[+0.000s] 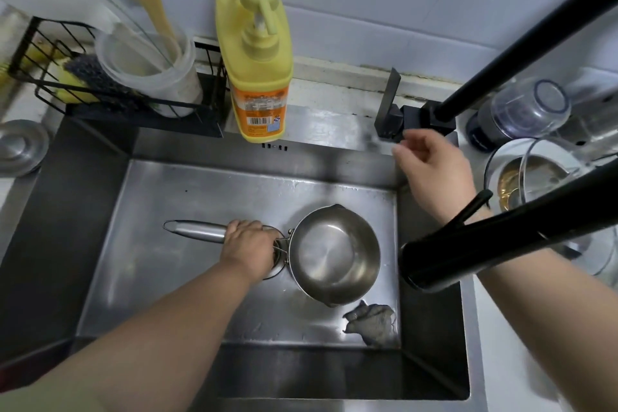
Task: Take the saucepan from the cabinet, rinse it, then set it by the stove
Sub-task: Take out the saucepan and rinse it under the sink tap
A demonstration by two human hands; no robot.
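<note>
A small steel saucepan (336, 251) sits low in the steel sink (174, 254), its long handle pointing left. My left hand (249, 246) grips that handle close to the bowl. The pan's inside looks shiny and holds no visible water. My right hand (431, 167) is up at the sink's back right corner, fingers curled loosely just below the black tap lever (391, 110); whether they touch it I cannot tell. The black tap spout (468, 254) reaches over the sink's right side, with no water running from it.
A grey rag (371, 323) lies in the sink's front right corner. A yellow dish soap bottle (257, 53) stands on the back rim. Left of it, a black wire rack (110, 94) holds a sponge and a plastic cup. Glass bowls and jars (535, 157) crowd the right counter.
</note>
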